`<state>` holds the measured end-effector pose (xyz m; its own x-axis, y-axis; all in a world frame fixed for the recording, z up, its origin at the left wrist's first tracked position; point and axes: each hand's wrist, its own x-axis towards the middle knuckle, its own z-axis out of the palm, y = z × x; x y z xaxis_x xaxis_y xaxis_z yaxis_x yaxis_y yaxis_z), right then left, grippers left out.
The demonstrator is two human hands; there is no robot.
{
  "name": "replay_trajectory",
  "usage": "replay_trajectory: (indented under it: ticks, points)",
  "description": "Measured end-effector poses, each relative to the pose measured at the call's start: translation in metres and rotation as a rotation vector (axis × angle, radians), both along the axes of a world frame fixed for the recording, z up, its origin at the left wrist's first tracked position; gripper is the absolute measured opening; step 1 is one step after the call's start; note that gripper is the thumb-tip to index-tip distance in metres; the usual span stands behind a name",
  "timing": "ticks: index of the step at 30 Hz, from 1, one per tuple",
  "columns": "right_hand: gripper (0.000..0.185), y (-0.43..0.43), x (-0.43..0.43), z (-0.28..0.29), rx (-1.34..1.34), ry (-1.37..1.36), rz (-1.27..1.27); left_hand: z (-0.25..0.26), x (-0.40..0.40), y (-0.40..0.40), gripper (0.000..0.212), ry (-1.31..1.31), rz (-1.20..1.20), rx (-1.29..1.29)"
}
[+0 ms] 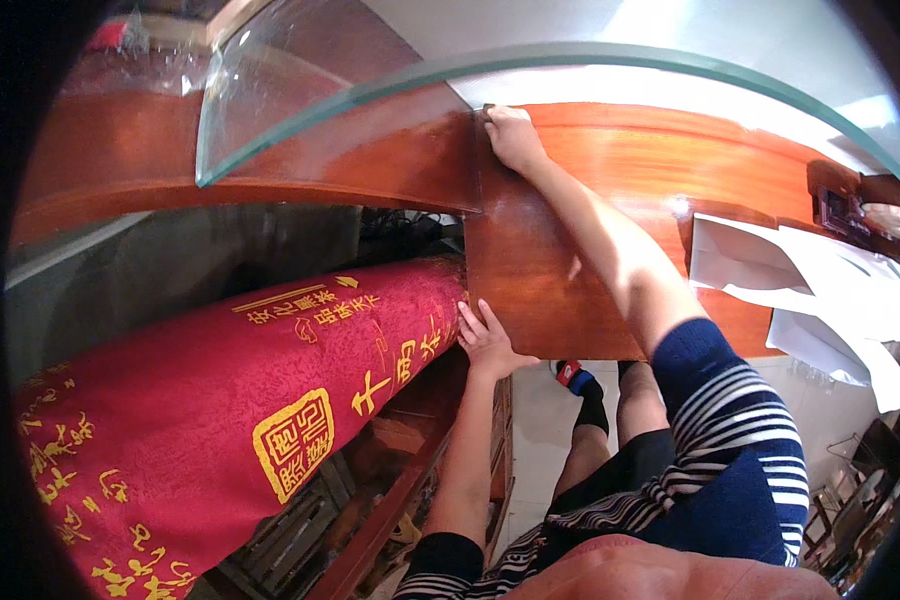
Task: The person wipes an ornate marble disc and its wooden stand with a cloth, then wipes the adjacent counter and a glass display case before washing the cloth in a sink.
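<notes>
My left hand [489, 351] has its fingers spread at the left edge of a reddish-brown wooden desktop [562, 300]. Its fingertips are beside the narrow end of a large red fabric-covered roll [217, 375], which bears yellow writing and a square stamp design. Whether they touch the roll is hard to tell. Stretched across the desktop, my right hand [515, 139] is curled at the far left corner, where a small dark bit shows at the fingers. A glass pane [607, 56] with a greenish edge crosses above that hand. What the curled fingers hold is hidden.
White papers [832, 277] lie on the right of the desktop and hang over its front edge. Behind them stands a dark device [840, 210] beside a pale round object [896, 221]. A wooden frame [405, 510] runs below the roll. Dark cables [405, 225] lie behind it.
</notes>
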<state>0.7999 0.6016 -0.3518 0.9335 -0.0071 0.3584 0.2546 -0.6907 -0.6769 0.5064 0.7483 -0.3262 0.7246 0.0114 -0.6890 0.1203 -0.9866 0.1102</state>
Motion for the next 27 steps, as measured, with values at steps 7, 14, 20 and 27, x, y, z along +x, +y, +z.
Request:
replay_trajectory:
  ticks: [7, 14, 20, 27]
  points:
    - [0.021, 0.040, -0.004, -0.019, -0.449, 0.027, -0.023, -0.004, -0.009, 0.007, 0.151, -0.081, 0.023, -0.028]
    - [0.031, 0.030, -0.171, -0.007, -0.378, -0.050, 0.382, -0.010, -0.008, 0.008, 0.151, -0.057, 0.029, -0.005]
    - [0.016, -0.027, -0.175, 0.012, 0.049, -0.162, 0.354, -0.006, -0.007, 0.016, 0.151, 0.012, 0.052, 0.006]
    - [0.034, -0.053, -0.038, -0.009, -0.339, -0.129, -0.695, -0.001, -0.003, 0.006, 0.149, -0.047, 0.043, -0.017]
